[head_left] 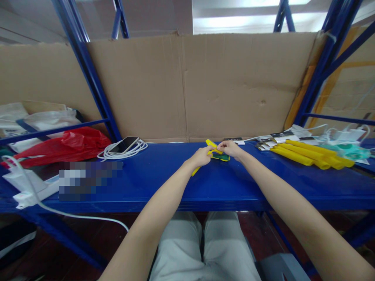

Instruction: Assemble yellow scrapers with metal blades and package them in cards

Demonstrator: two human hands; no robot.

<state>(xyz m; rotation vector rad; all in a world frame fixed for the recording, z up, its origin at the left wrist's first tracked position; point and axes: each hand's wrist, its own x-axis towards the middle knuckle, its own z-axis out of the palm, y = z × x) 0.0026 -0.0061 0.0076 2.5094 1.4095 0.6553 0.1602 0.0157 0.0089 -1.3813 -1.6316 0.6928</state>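
My left hand (202, 157) is closed around a slim yellow plastic piece (210, 143), one end showing above the fingers and another yellow end below them. Beside it, my right hand (230, 149) has its fingertips pinched together at a yellow part next to the left fingers. Whether that part belongs to the same piece, I cannot tell. Just under both hands lies a green and yellow tool handle (222, 157), like a screwdriver's, on the blue tabletop (164, 175). Its left end is hidden by my left hand.
Yellow tubes (304, 154) lie at right, near small black-and-white packets (266, 143). A phone (125, 144) rests on a coiled white cable (140, 146) at left, beside a red plastic bag (76, 144) and white power strip (32, 195). Cardboard (234, 86) stands behind.
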